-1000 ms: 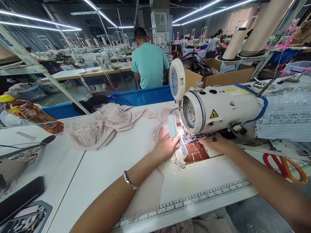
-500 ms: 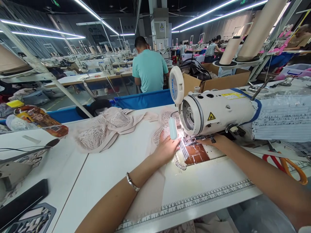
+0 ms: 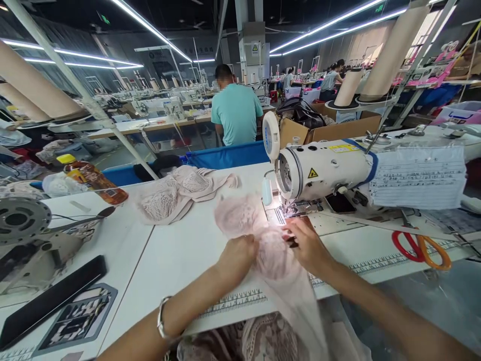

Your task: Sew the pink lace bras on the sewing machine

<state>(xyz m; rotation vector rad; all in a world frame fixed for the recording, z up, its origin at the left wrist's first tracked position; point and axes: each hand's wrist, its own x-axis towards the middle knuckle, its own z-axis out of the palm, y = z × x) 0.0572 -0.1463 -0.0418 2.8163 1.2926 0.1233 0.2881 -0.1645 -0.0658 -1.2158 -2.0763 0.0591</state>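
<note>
A pale pink lace bra (image 3: 276, 253) lies across the table's front edge, one cup toward the sewing machine and a band hanging over the edge. My left hand (image 3: 237, 260) is closed on the bra between its cups. At the other side of the near cup, my right hand (image 3: 311, 246) is closed around a small dark tool (image 3: 291, 242), mostly hidden by the fingers; its kind is unclear. Just beyond the hands, the white sewing machine (image 3: 326, 168) has its round end cover swung up and its lamp lighting the needle plate.
Another lace bra (image 3: 161, 200) lies to the left on the table. Orange-and-red scissors (image 3: 423, 248) and a phone (image 3: 340, 203) lie right. A drink bottle (image 3: 99, 181) and a black case (image 3: 54, 301) are left. A printed ruler (image 3: 240, 302) runs along the front edge.
Both hands have drawn back from the needle area toward the front edge, bringing the bra along. The right hand came out from behind the machine head and now holds a small dark tool.
</note>
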